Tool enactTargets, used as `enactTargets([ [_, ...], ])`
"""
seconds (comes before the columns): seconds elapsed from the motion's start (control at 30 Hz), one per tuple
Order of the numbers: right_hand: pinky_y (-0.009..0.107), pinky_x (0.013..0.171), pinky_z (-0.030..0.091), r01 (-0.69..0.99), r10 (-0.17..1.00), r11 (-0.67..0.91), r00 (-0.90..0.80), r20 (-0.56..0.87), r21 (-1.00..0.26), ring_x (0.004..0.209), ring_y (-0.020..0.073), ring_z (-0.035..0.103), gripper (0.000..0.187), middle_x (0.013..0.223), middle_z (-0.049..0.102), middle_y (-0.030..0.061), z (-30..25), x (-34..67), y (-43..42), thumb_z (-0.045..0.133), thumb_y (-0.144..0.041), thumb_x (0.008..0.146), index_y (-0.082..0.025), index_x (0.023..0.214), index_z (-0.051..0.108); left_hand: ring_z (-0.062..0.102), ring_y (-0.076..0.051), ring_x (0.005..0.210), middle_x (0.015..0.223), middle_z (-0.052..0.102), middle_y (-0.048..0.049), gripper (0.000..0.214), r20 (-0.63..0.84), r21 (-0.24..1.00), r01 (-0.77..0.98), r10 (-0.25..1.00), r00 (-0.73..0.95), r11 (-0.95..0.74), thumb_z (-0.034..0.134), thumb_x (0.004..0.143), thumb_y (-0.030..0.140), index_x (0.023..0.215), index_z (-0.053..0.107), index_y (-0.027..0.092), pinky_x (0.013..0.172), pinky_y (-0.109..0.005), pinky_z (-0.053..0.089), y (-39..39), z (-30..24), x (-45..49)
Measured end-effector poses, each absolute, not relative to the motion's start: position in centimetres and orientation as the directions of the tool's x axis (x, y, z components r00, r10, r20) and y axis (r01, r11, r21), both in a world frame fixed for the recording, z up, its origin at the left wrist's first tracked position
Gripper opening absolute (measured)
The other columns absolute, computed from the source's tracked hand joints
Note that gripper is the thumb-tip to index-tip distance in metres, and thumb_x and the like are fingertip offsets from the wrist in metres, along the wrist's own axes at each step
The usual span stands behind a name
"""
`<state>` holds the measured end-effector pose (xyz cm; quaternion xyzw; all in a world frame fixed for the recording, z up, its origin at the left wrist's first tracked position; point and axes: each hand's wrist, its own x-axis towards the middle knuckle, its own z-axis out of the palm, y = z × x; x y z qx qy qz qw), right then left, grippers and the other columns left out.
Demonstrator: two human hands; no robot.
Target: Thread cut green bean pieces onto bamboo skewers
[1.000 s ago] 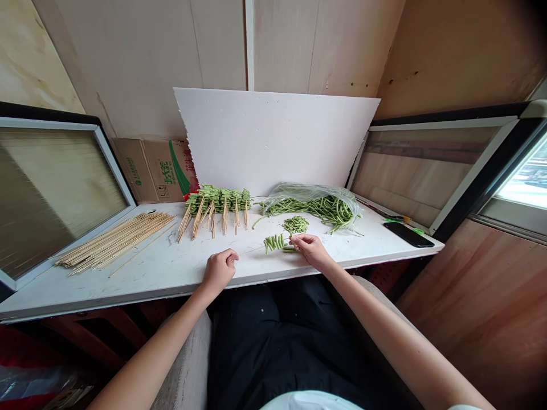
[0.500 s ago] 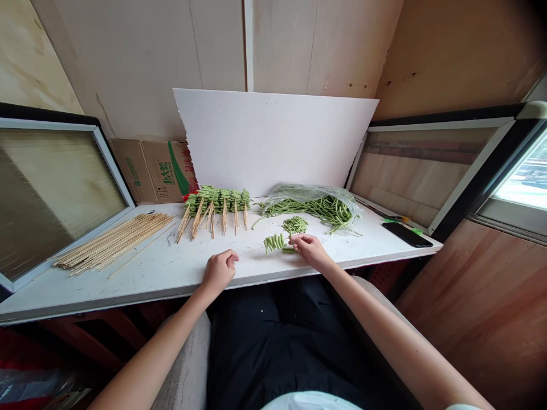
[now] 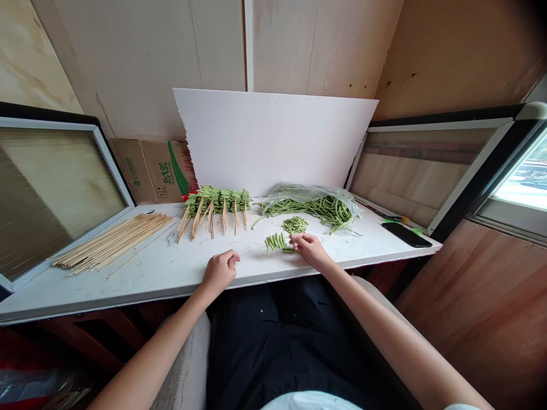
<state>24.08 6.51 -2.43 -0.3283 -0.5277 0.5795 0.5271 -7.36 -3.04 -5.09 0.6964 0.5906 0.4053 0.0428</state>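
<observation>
Over the front edge of the table (image 3: 160,267), reaching in with both forearms slanted inward. Holding the left grip (image 3: 221,269) curled, back of the hand up, clamped on one end of a thin skewer (image 3: 256,249). Angling the right grip (image 3: 304,246) in opposite, fingertips drawn together on something too small to tell. Running the skewer sideways between both grips, long axis nearly level, rising slightly rightward, roughly along the table's front edge. Carrying on it, just left of the right grip, a row of bean pieces (image 3: 274,244), set crosswise to the skewer. Can see, just beyond the right grip, a pile of cut beans (image 3: 294,224) and, farther back, long beans (image 3: 329,210) in a clear bag. Beyond the left grip, can see stacked filled skewers (image 3: 217,200), with stick ends aimed frontward; well to its left, loose bare sticks (image 3: 115,242).
</observation>
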Motion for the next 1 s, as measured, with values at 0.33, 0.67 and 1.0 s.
enactTargets([
  [0.33,0.031,0.071,0.048,-0.214,0.954,0.142,-0.23,0.191,-0.966,0.073,0.0178,0.061,0.04,0.071,0.067,0.0023,-2.13,24.04,6.26,0.089,-0.057,0.069,-0.021,0.08,0.076,0.069,-0.019,0.068,0.08,0.078,-0.0022,0.026,0.518,0.512,0.796,0.855,0.013,-0.323,0.05,0.098,0.021,0.086,0.073,0.023,0.068,-0.029,0.047,-3.1,-5.18,-7.44],
  [0.67,0.031,0.069,0.046,-0.222,0.95,0.14,-0.245,0.194,-0.965,0.072,0.0174,0.06,0.042,0.071,0.067,0.0025,-2.05,24.08,6.25,0.088,-0.059,0.07,-0.021,0.081,0.075,0.065,-0.018,0.065,0.077,0.076,-0.0021,0.028,0.506,0.489,0.813,0.862,0.03,-0.315,0.049,0.1,0.024,0.087,0.074,0.022,0.067,-0.029,0.043,-3.26,-5.04,-7.3],
  [1.0,0.03,0.067,0.045,-0.223,0.947,0.142,-0.253,0.198,-0.964,0.071,0.0172,0.06,0.041,0.072,0.067,0.0025,-2.35,24.11,6.52,0.087,-0.059,0.072,-0.021,0.083,0.075,0.071,-0.02,0.074,0.085,0.079,-0.0027,0.027,0.501,0.473,0.821,0.864,0.049,-0.321,0.049,0.101,0.026,0.087,0.073,0.024,0.07,-0.029,0.046,-3.32,-4.84,-7.19],
])
